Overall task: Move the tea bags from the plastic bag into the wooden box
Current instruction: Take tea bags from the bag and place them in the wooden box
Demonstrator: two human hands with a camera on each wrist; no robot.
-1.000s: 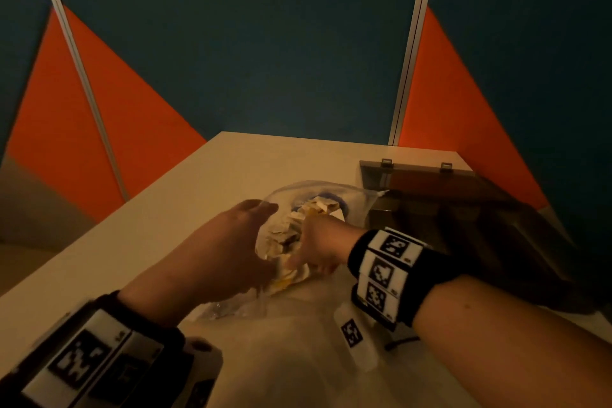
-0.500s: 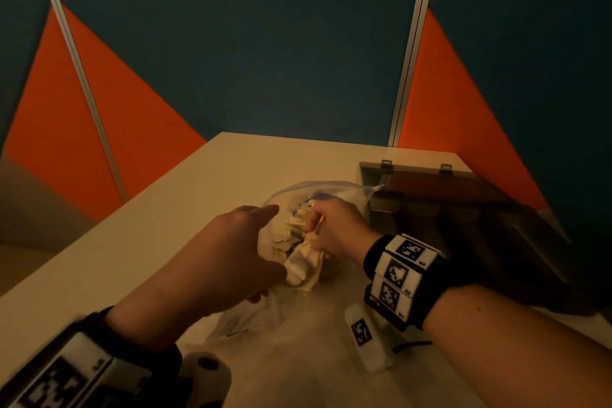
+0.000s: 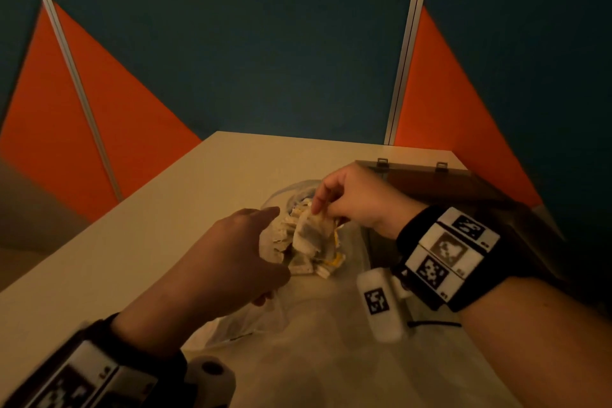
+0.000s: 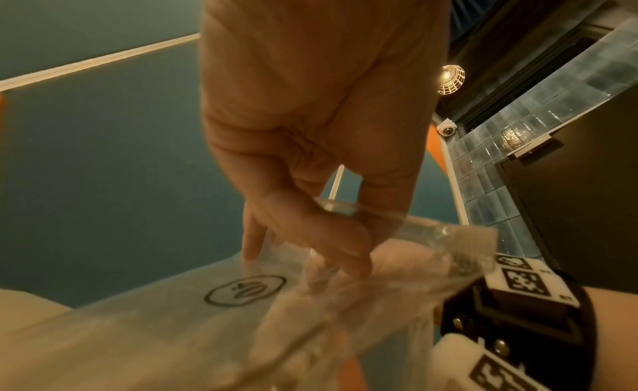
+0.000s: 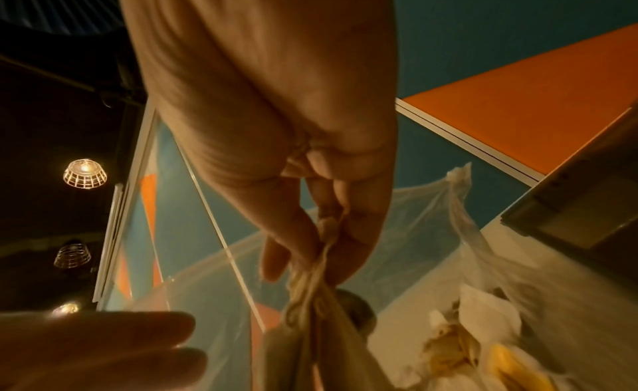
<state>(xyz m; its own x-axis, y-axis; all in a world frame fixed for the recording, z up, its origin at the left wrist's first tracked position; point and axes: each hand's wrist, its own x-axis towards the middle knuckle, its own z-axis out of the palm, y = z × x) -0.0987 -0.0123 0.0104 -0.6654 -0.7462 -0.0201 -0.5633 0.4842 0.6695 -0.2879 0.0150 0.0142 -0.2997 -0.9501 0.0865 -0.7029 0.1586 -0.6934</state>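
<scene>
A clear plastic bag (image 3: 251, 325) lies on the table with its mouth facing away from me. My left hand (image 3: 231, 262) grips its near edge, and in the left wrist view the plastic bag (image 4: 345, 287) is pinched between thumb and fingers. My right hand (image 3: 347, 199) pinches a bunch of pale tea bags (image 3: 308, 238) by their tops and holds them above the bag mouth. The right wrist view shows the tea bags (image 5: 310, 301) hanging from the fingers, with more tea bags (image 5: 483, 342) loose in the plastic. The dark wooden box (image 3: 447, 182) stands open at the right, lid up.
The pale table (image 3: 165, 209) runs back to blue and orange wall panels (image 3: 231, 43). Its left edge slants from near left to far centre. The wooden box fills the right side beyond my right wrist band (image 3: 447, 255).
My right hand has risen and moved back out of the bag, lifting a bunch of tea bags with it. The left hand has kept its hold on the bag.
</scene>
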